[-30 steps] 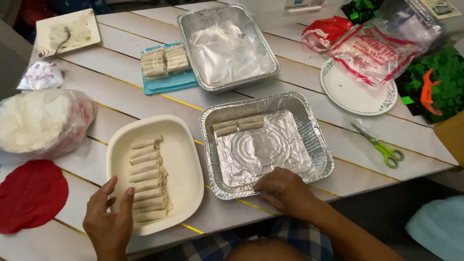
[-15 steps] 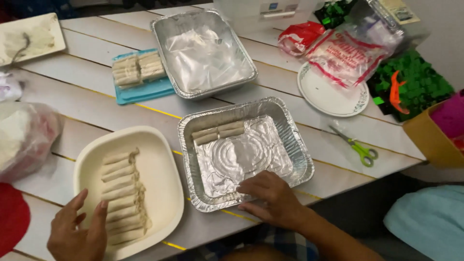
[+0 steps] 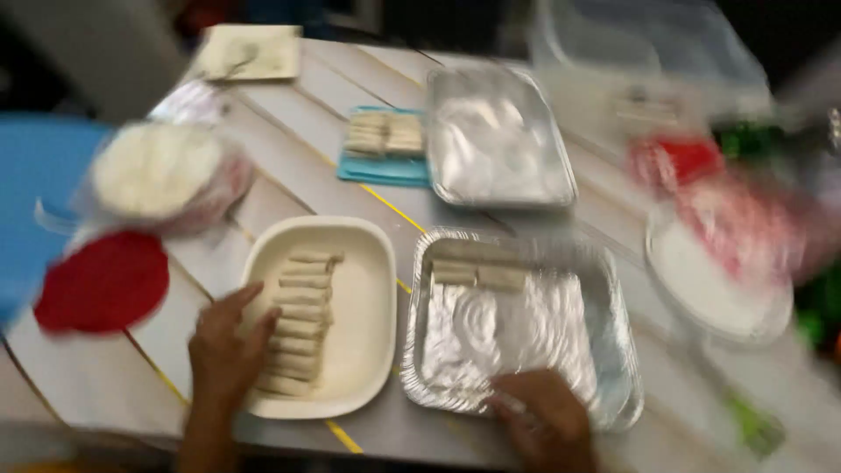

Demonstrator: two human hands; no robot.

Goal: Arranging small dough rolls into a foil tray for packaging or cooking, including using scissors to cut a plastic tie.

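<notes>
My left hand (image 3: 226,350) rests on the near left rim of a cream square dish (image 3: 368,298), fingers spread beside a column of several pale rolls (image 3: 302,324). My right hand (image 3: 545,420) lies on the near edge of a foil tray (image 3: 526,342) that holds a few rolls (image 3: 477,273) along its far side. The picture is blurred by motion, so finger detail on the right hand is unclear.
A second foil tray (image 3: 498,140) sits farther back, next to a blue tray of rolls (image 3: 384,144). A bagged white stack (image 3: 158,171) and a red lid (image 3: 103,282) lie at left. A white plate (image 3: 714,285) and red-and-clear bags (image 3: 745,210) are at right.
The camera view swung sideways, shifting everything to the right in the picture and blurring it. Both hands stay where they were, on the dish rim and the foil tray's edge.
</notes>
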